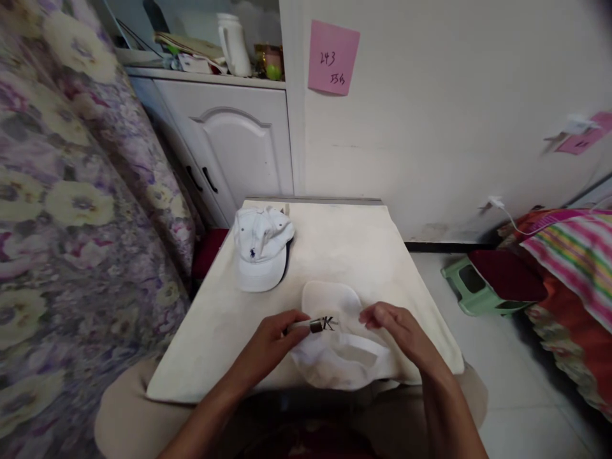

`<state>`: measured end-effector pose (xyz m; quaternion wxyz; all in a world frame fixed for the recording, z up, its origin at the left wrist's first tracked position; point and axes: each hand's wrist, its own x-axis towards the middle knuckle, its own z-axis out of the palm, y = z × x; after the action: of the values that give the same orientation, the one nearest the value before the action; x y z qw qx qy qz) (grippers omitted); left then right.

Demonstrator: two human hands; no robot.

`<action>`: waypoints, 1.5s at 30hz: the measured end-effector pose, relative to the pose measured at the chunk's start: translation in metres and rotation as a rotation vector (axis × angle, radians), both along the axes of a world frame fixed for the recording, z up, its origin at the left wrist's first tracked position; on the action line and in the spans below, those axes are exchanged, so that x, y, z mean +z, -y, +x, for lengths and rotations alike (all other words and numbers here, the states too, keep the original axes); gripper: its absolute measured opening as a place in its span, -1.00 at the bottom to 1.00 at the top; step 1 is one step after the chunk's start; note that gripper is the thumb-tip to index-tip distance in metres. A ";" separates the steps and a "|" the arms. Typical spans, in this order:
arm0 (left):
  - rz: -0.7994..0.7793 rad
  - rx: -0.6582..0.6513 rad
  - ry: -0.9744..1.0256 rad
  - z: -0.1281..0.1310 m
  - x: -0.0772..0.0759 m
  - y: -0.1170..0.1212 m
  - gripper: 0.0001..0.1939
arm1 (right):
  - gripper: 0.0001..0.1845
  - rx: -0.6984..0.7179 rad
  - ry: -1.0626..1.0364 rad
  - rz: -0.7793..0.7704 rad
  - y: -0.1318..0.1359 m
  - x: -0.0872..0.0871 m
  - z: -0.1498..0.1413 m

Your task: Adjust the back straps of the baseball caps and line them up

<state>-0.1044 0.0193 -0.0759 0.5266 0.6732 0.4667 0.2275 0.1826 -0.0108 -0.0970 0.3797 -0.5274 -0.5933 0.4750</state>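
Note:
A white baseball cap with dark lettering lies at the near edge of the table, its brim pointing away from me and its back strap opening toward me. Over its front, my left hand pinches a small white piece with a metallic end; whether this is part of the cap, I cannot tell. My right hand hovers at the right side of the brim, fingers loosely bent and nothing visible in them. Farther back on the left sits a second white cap with a small dark emblem, out of reach of both hands.
A cream cloth covers the small table. Floral curtains hang at left beside a white cabinet that has a white jug on its shelf. At right stand a green stool and a bed with striped cloth.

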 end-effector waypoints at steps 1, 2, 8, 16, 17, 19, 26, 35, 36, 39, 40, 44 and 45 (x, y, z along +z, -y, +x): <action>0.001 -0.001 -0.003 0.001 0.001 -0.001 -0.70 | -0.54 0.077 0.040 -0.020 0.005 0.012 -0.005; 0.000 0.001 0.001 0.003 0.001 -0.001 -0.71 | -0.58 0.126 0.094 -0.047 0.009 0.020 -0.010; 0.027 0.011 0.059 0.008 0.001 0.003 -0.73 | -0.81 0.112 0.159 -0.090 0.019 0.014 -0.035; 0.211 -0.039 0.004 0.005 0.005 0.009 -0.75 | -0.79 -0.082 -0.097 0.027 0.033 0.033 -0.039; 0.230 -0.041 -0.010 0.005 0.005 0.010 -0.75 | -0.78 -0.103 -0.122 0.040 0.033 0.035 -0.038; 0.259 -0.050 -0.027 0.006 0.004 0.011 -0.75 | -0.76 -0.132 -0.176 0.068 0.034 0.036 -0.037; 0.340 -0.091 -0.056 0.012 0.008 0.018 -0.74 | -0.60 -0.158 -0.321 0.151 0.039 0.034 -0.033; 0.308 -0.130 0.002 0.011 0.003 0.019 -0.75 | -0.68 -0.155 -0.154 0.177 0.047 0.036 -0.043; 0.294 -0.127 0.015 0.011 0.002 0.019 -0.76 | -0.68 -0.159 -0.115 0.190 0.046 0.035 -0.045; 0.263 -0.113 0.052 0.012 0.000 0.019 -0.76 | -0.70 -0.173 -0.003 0.248 0.043 0.034 -0.052; 0.254 -0.108 0.065 0.012 -0.001 0.019 -0.76 | -0.71 -0.174 0.021 0.267 0.041 0.034 -0.054; 0.227 -0.095 0.088 0.011 -0.003 0.020 -0.77 | -0.75 -0.166 0.037 0.300 0.038 0.035 -0.061; 0.225 -0.097 0.087 0.011 -0.003 0.020 -0.77 | -0.75 -0.168 0.033 0.301 0.038 0.035 -0.062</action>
<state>-0.0937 -0.0010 -0.0789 0.4781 0.7391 0.3818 0.2817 0.1201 -0.0489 -0.0621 0.4829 -0.5200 -0.6177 0.3390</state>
